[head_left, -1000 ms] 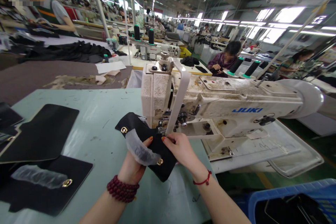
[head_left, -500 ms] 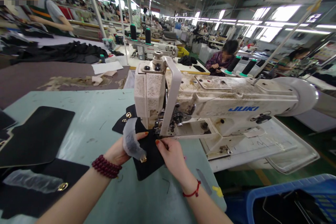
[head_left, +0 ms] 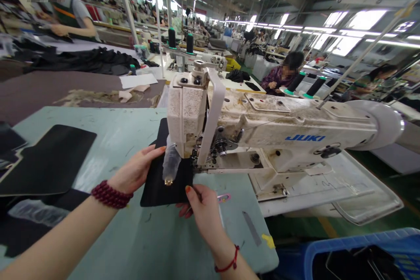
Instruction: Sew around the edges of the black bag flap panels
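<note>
A black flat panel (head_left: 157, 194), like leather, lies under the head of a white JUKI sewing machine (head_left: 249, 118), its right edge by the needle area. On the panel is a strap wrapped in clear plastic (head_left: 171, 164), with a gold metal fitting (head_left: 168, 182) at its near end. My left hand (head_left: 136, 168) holds the panel's left edge, one digit stretched over the top. My right hand (head_left: 205, 208) pinches the near right corner, thumb on top and fingers underneath. Beside the right hand shows a pink loop (head_left: 224, 197); whether it is held I cannot tell.
More black panels (head_left: 55, 159) lie at the left, one with a plastic-wrapped strap (head_left: 37, 213). A grey strip (head_left: 251, 227) and yellow scrap (head_left: 268, 240) lie near the table's right edge. A blue basket (head_left: 308, 253) stands lower right. Co-workers sit or stand beyond.
The black panel has turned and now lies flatter, with its strap closer to the machine head. My left hand has shifted left and up, my right hand slightly down and left.
</note>
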A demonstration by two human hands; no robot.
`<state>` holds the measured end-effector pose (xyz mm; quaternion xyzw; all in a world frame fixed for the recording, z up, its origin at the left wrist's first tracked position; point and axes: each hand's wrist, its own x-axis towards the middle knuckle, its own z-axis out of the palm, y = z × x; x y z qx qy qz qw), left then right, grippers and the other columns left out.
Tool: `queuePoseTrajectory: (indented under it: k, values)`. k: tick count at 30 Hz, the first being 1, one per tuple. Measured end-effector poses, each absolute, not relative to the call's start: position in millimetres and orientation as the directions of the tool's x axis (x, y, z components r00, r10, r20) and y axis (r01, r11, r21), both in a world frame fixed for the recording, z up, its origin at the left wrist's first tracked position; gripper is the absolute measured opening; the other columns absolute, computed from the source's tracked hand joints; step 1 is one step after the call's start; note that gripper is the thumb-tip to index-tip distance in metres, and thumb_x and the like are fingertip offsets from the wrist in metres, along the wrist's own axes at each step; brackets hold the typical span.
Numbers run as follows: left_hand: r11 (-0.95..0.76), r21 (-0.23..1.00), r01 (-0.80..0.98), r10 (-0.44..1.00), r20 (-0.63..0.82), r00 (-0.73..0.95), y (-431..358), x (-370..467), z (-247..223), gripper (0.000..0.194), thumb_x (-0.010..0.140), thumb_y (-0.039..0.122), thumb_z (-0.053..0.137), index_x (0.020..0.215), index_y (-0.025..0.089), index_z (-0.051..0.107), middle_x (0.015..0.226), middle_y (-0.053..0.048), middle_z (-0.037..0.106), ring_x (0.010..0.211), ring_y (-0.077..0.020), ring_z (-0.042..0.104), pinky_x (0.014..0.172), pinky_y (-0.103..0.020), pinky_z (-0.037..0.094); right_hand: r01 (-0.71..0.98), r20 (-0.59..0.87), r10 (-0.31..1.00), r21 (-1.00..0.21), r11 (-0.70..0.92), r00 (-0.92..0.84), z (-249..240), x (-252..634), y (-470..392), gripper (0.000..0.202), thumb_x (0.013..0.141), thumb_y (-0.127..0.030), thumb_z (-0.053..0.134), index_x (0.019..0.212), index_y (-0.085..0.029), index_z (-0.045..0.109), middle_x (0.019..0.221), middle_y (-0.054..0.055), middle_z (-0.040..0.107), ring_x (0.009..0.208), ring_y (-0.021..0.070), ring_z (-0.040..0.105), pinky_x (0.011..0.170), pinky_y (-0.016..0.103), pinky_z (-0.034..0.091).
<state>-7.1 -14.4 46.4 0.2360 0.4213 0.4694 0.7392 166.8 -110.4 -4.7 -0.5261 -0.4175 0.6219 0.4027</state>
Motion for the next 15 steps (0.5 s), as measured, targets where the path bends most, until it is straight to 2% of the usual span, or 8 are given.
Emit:
queuePoseTrajectory:
  k: [2, 4, 6, 7, 9, 12, 15]
  values:
    - [0.421, 0.715, -0.558, 0.904, -0.38, 0.195, -48.7, -8.5, 34.7, 0.029, 0.075, 0.028, 0.076, 0.102, 0.018, 0.074, 0.098, -0.008, 0.078, 0.083, -0.0228, 0.073, 0.072, -0.028, 0.061, -0.124, -0.329, 0.934, -0.93, -0.346, -0.136, -6.4, 165.2, -115.5, 0.072, 0.075, -0.083, 0.048, 0.085, -0.012, 0.046, 0.073, 0.007, 0.058, 0.056, 0.0111, 0.058, 0.047, 0.015, 0.04]
    - [0.384, 0.662, -0.644, 0.916, -0.36, 0.176, -87.1, -1.0, 21.1, 0.035, 0.073, 0.036, 0.078, 0.105, 0.024, 0.074, 0.109, -0.005, 0.075, 0.103, -0.0252, 0.068, 0.086, -0.03, 0.057, -0.161, -0.323, 0.935, -0.925, -0.345, -0.146, -7.9, 164.0, -118.1, 0.07, 0.075, -0.081, 0.05, 0.084, -0.012, 0.046, 0.074, 0.008, 0.059, 0.054, 0.0098, 0.056, 0.046, 0.015, 0.04]
    - [0.389, 0.647, -0.655, 0.915, -0.352, 0.195, -117.0, 13.4, 9.9, 0.037, 0.072, 0.042, 0.078, 0.103, 0.022, 0.075, 0.112, -0.008, 0.074, 0.112, -0.0302, 0.063, 0.094, -0.036, 0.053, -0.181, -0.309, 0.937, -0.924, -0.336, -0.161, -8.7, 163.3, -119.0, 0.069, 0.076, -0.08, 0.051, 0.084, -0.011, 0.046, 0.073, 0.007, 0.059, 0.051, 0.0088, 0.054, 0.045, 0.015, 0.04]
    - [0.411, 0.654, -0.635, 0.907, -0.364, 0.212, -125.8, 21.7, 6.3, 0.038, 0.072, 0.044, 0.077, 0.1, 0.018, 0.075, 0.108, -0.011, 0.074, 0.109, -0.0303, 0.064, 0.094, -0.036, 0.053, -0.188, -0.301, 0.939, -0.925, -0.33, -0.166, -8.7, 163.3, -119.2, 0.068, 0.076, -0.079, 0.051, 0.084, -0.011, 0.046, 0.072, 0.007, 0.059, 0.05, 0.0084, 0.053, 0.046, 0.015, 0.041]
    - [0.462, 0.672, -0.579, 0.882, -0.413, 0.226, -130.6, 36.2, 3.5, 0.044, 0.075, 0.048, 0.074, 0.1, 0.012, 0.074, 0.096, -0.013, 0.074, 0.096, -0.0288, 0.067, 0.084, -0.036, 0.056, -0.197, -0.289, 0.942, -0.927, -0.32, -0.172, -7.6, 163.7, -120.2, 0.068, 0.077, -0.078, 0.051, 0.085, -0.011, 0.047, 0.072, 0.007, 0.059, 0.05, 0.008, 0.053, 0.046, 0.015, 0.041]
    - [0.44, 0.791, -0.425, 0.884, -0.466, 0.049, -118.5, 45.0, 7.0, 0.039, 0.071, 0.041, 0.078, 0.099, 0.014, 0.072, 0.087, -0.008, 0.072, 0.077, -0.0218, 0.066, 0.068, -0.029, 0.056, -0.181, -0.274, 0.949, -0.936, -0.301, -0.158, -4.8, 165.1, -123.8, 0.067, 0.079, -0.076, 0.05, 0.087, -0.01, 0.05, 0.073, 0.008, 0.059, 0.051, 0.0076, 0.054, 0.047, 0.014, 0.041]
    - [0.386, 0.892, -0.236, 0.906, -0.414, -0.084, -108.2, 40.1, 11.6, 0.028, 0.062, 0.032, 0.085, 0.08, 0.016, 0.071, 0.07, -0.001, 0.066, 0.064, -0.0159, 0.06, 0.059, -0.022, 0.05, -0.15, -0.269, 0.952, -0.945, -0.291, -0.148, -2.7, 167.0, -128.4, 0.068, 0.08, -0.076, 0.048, 0.085, -0.008, 0.052, 0.072, 0.008, 0.059, 0.052, 0.0068, 0.054, 0.048, 0.013, 0.04]
